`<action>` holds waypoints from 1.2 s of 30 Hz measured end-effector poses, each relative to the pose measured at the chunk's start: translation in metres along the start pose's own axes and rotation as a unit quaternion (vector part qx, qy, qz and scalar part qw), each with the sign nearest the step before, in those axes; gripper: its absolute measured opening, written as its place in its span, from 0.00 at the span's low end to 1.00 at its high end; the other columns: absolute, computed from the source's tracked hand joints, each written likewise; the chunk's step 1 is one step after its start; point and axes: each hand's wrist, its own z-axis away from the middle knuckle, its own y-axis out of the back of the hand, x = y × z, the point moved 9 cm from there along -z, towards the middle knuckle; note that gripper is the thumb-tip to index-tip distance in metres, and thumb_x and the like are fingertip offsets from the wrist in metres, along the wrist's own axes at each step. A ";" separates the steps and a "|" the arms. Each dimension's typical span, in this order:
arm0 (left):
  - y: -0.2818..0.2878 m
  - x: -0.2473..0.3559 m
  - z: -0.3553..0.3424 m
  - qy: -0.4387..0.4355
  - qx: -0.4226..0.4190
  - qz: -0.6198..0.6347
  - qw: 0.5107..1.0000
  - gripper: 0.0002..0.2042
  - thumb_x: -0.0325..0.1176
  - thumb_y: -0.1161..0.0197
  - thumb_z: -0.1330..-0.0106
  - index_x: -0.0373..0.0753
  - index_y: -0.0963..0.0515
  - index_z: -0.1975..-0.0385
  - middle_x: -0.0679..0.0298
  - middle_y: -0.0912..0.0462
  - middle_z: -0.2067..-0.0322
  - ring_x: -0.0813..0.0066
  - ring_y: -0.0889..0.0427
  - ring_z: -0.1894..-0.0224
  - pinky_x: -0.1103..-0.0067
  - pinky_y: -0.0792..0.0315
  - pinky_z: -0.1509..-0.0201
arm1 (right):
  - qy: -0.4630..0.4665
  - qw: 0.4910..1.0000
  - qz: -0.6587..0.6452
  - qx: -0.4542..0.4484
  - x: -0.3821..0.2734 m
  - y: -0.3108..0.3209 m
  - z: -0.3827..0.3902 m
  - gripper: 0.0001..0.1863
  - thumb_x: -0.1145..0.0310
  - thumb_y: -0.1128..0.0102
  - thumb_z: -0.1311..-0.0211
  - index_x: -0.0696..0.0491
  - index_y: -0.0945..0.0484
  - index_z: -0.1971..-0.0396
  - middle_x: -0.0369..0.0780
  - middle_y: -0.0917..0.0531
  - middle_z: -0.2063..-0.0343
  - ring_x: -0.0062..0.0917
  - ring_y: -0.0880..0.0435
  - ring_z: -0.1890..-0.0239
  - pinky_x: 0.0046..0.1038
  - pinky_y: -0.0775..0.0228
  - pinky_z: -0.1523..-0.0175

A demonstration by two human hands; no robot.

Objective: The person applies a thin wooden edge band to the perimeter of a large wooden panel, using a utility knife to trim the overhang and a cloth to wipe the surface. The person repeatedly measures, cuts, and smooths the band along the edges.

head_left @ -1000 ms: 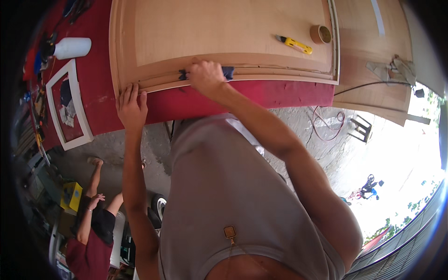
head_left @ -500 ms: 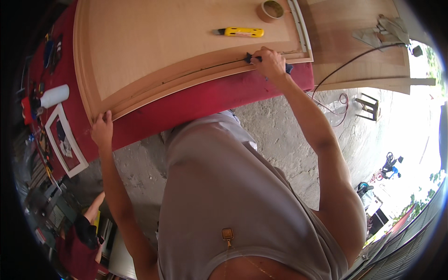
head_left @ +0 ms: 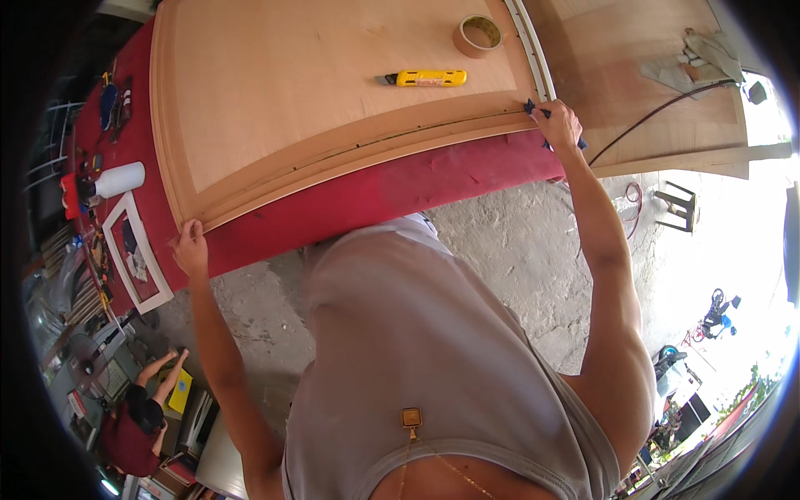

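Observation:
A large wooden panel (head_left: 333, 75) with a raised rim lies on a red-covered table. My left hand (head_left: 192, 247) pinches the panel's near left corner with thumb and fingers. At the near right corner my right hand (head_left: 560, 127) is closed round a dark blue cloth (head_left: 533, 109), whose ends poke out on both sides of the fingers. The cloth rests on the rim, where a dark thin line runs along the near strip. On the panel lie a yellow utility knife (head_left: 431, 78), its blade end pointing left, and a roll of brown tape (head_left: 477, 37).
The red table (head_left: 350, 212) shows along the panel's front. To the left are a white bottle (head_left: 119, 179), a white rectangular frame (head_left: 137, 254) and several tools. Another wooden board (head_left: 617, 83) with a grey rag (head_left: 696, 62) stands right. A person (head_left: 137, 425) is at lower left.
My right hand has slid to the right along the near rim with the cloth, reaching the corner. My left hand stays at the left corner. The view has shifted slightly.

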 end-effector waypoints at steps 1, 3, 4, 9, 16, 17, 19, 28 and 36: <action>0.001 0.003 0.001 -0.008 0.009 -0.008 1.000 0.13 0.51 0.44 0.33 0.55 0.19 0.57 0.59 0.15 0.62 0.55 0.21 0.53 0.59 0.28 0.52 | -0.003 1.000 0.001 0.003 -0.001 0.001 0.001 0.11 0.57 0.35 0.45 0.42 0.13 0.63 0.38 0.16 0.56 0.40 0.17 0.54 0.39 0.26 0.49; 0.012 0.021 0.006 -0.071 0.077 -0.056 0.993 0.14 0.49 0.44 0.32 0.52 0.19 0.56 0.58 0.15 0.63 0.55 0.20 0.53 0.60 0.28 0.53 | -0.009 1.000 0.010 -0.001 -0.001 0.001 -0.001 0.12 0.57 0.34 0.46 0.43 0.13 0.63 0.40 0.15 0.57 0.40 0.17 0.54 0.40 0.25 0.50; 0.017 0.032 0.010 -0.104 0.110 -0.079 0.985 0.14 0.48 0.45 0.31 0.50 0.19 0.56 0.57 0.15 0.64 0.55 0.20 0.53 0.60 0.28 0.53 | -0.012 1.000 0.018 -0.008 0.001 0.002 -0.003 0.12 0.57 0.34 0.46 0.43 0.13 0.63 0.40 0.15 0.59 0.41 0.17 0.55 0.40 0.25 0.50; 0.004 0.025 0.023 -0.116 0.126 0.069 0.983 0.15 0.44 0.44 0.31 0.41 0.20 0.54 0.54 0.17 0.58 0.50 0.22 0.52 0.59 0.30 0.49 | -0.022 0.994 -0.106 0.031 -0.062 0.039 -0.015 0.15 0.56 0.34 0.47 0.46 0.14 0.61 0.45 0.13 0.67 0.39 0.15 0.60 0.37 0.25 0.53; -0.003 0.026 0.032 -0.023 0.178 0.126 0.976 0.21 0.43 0.43 0.30 0.32 0.25 0.47 0.44 0.23 0.48 0.43 0.27 0.44 0.59 0.35 0.38 | -0.101 0.704 -0.703 -0.019 -0.141 0.039 -0.141 0.16 0.60 0.42 0.34 0.58 0.20 0.58 0.38 0.19 0.68 0.27 0.20 0.65 0.27 0.26 0.58; 0.003 0.023 0.041 0.018 0.189 0.128 0.973 0.22 0.44 0.43 0.31 0.31 0.25 0.47 0.44 0.23 0.48 0.44 0.28 0.43 0.60 0.35 0.38 | -0.107 0.678 -0.727 -0.013 -0.146 0.036 -0.157 0.15 0.60 0.42 0.34 0.57 0.21 0.58 0.37 0.20 0.68 0.27 0.20 0.64 0.28 0.26 0.58; 0.014 0.037 0.050 0.091 0.211 0.147 0.962 0.24 0.45 0.42 0.31 0.30 0.27 0.45 0.42 0.24 0.46 0.45 0.28 0.42 0.61 0.36 0.36 | -0.002 0.884 -0.461 0.076 -0.111 0.029 -0.228 0.22 0.61 0.40 0.42 0.54 0.23 0.48 0.47 0.18 0.53 0.40 0.17 0.55 0.37 0.26 0.50; 0.006 0.364 0.157 0.156 -0.039 0.711 0.684 0.17 0.34 0.38 0.33 0.35 0.25 0.47 0.58 0.19 0.54 0.71 0.21 0.52 0.73 0.27 0.45 | 0.216 0.942 -0.252 -0.051 -0.180 0.011 -0.137 0.12 0.76 0.37 0.49 0.59 0.21 0.62 0.47 0.16 0.68 0.30 0.14 0.68 0.33 0.21 0.62; 0.077 0.473 0.146 0.241 -0.088 0.952 0.165 0.22 0.51 0.46 0.29 0.38 0.28 0.48 0.58 0.23 0.53 0.67 0.24 0.47 0.70 0.28 0.45 | 0.215 0.653 -0.695 -0.210 -0.234 -0.003 0.052 0.15 0.88 0.41 0.50 0.53 0.36 0.75 0.39 0.21 0.66 0.20 0.22 0.61 0.24 0.25 0.59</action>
